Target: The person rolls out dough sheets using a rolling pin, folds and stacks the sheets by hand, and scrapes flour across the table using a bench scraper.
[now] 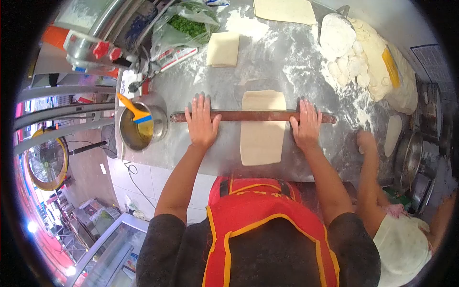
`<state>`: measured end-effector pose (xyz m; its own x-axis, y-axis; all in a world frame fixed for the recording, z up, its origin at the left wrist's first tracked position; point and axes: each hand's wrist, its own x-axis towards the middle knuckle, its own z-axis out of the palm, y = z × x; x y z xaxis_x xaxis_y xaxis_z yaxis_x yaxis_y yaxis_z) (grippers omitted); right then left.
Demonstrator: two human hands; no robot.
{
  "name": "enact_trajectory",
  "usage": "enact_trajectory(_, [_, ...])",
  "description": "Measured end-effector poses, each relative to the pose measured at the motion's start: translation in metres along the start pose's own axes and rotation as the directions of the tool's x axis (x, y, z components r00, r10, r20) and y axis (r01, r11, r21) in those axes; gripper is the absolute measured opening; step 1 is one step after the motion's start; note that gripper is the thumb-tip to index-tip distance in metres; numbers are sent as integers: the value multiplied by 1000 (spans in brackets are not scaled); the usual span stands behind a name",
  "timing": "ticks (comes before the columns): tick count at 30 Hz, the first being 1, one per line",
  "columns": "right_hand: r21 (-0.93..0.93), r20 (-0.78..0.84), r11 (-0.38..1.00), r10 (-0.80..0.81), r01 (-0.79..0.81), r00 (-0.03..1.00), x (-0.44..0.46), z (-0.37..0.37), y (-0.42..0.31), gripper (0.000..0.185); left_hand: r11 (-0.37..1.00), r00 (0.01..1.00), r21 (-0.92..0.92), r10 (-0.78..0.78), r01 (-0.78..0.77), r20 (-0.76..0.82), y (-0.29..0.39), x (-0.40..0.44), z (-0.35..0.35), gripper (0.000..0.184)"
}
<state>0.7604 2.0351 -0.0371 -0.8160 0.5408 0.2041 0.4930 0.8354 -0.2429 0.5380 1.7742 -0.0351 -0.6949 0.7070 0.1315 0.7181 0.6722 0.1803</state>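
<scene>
A dark brown rolling pin (248,115) lies crosswise over a flat rectangular dough sheet (262,143), which shows on both sides of it. My left hand (202,122) rests on the pin left of the dough, fingers stretched forward over it and thumb out to the side. Over the pin's right part lies my right hand (307,124), also flat with fingers extended, its thumb near the dough's right edge. Neither hand is wrapped round the pin. A folded square of dough (223,49) sits further back, and another dough sheet (285,11) lies at the far edge.
At left stands a metal pot (127,138) of yellowish liquid with an orange-handled brush (136,112) across it. A bag of chopped greens (189,24) is behind. At right are a large dough mass (401,91), a yellow scraper (390,67), and a co-worker's hand (366,142).
</scene>
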Motion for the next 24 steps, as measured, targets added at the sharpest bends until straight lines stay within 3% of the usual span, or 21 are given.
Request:
enact_trajectory(2, [-7, 21, 999, 50, -50, 999, 31, 9, 4, 54, 996, 999, 70, -51, 52, -11, 1, 32, 6, 64])
enact_trajectory(5, [-141, 19, 989, 47, -44, 999, 92, 21, 13, 51, 989, 990, 146, 29, -8, -139, -1, 101, 7, 59])
enact_trajectory(8, [-158, 22, 983, 100, -95, 995, 144, 34, 23, 53, 999, 994, -30, 39, -42, -98, -8, 160, 9, 52])
enact_trajectory(12, [-147, -20, 982, 114, -116, 993, 169, 41, 27, 54, 999, 999, -33, 36, -37, -28, -10, 193, 14, 48])
enact_trajectory(14, [-115, -34, 992, 47, -51, 998, 153, 36, 26, 55, 995, 999, -98, 6, -10, -38, -6, 180, 9, 50])
enact_trajectory(17, [-47, -21, 999, 22, -23, 1000, 96, 19, 13, 55, 994, 972, 84, 88, -72, -217, -7, 106, 14, 55])
enact_trajectory(19, [39, -25, 999, 10, -9, 1000, 33, 6, -1, 57, 998, 994, -48, 40, -45, -102, -5, 41, 8, 59])
enact_trajectory(21, [106, 67, 989, 93, -100, 993, -33, -6, -18, 56, 995, 996, -95, 32, -40, -85, -1, -19, 1, 57])
enact_trajectory(23, [120, 133, 988, 81, -98, 988, -59, -6, -11, 52, 991, 995, -124, 36, -47, -91, -4, -29, 0, 54])
enact_trajectory(24, [107, 54, 992, 66, -72, 996, -45, -11, -11, 51, 990, 995, -133, 42, -54, -89, -9, -17, 2, 53])
